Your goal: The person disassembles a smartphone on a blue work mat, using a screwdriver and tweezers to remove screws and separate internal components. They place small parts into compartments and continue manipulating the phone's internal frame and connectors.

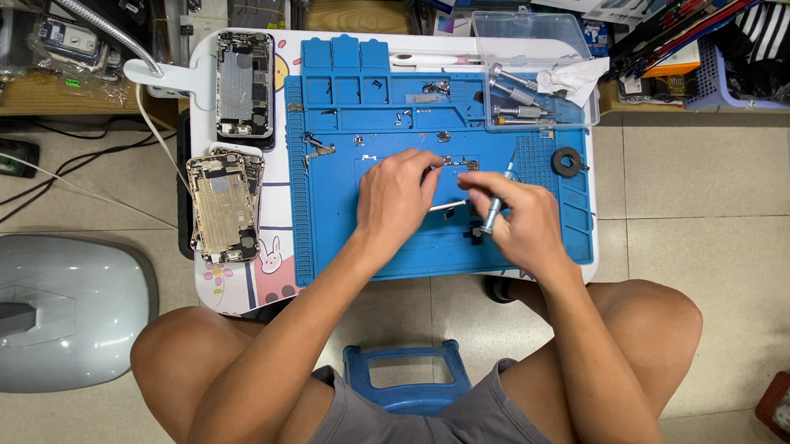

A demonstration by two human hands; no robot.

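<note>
You're pinching a small metal part [449, 205] with your left hand [396, 200] mid-mat while your right hand [519, 220] is gripping the screwdriver [498, 195] over it. Those loose screws [404, 118] scattered on the blue mat [341, 237] are looking easy to knock away if the driver's slipping.

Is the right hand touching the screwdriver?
Touching. The head view shows the right hand wrapped around the silver screwdriver, fingers closed on its handle, above the blue mat.

opened phone shells [245, 84]: 2 | blue mats [341, 237]: 1 | clear boxes [532, 41]: 1 | screwdrivers [497, 200]: 1
</note>
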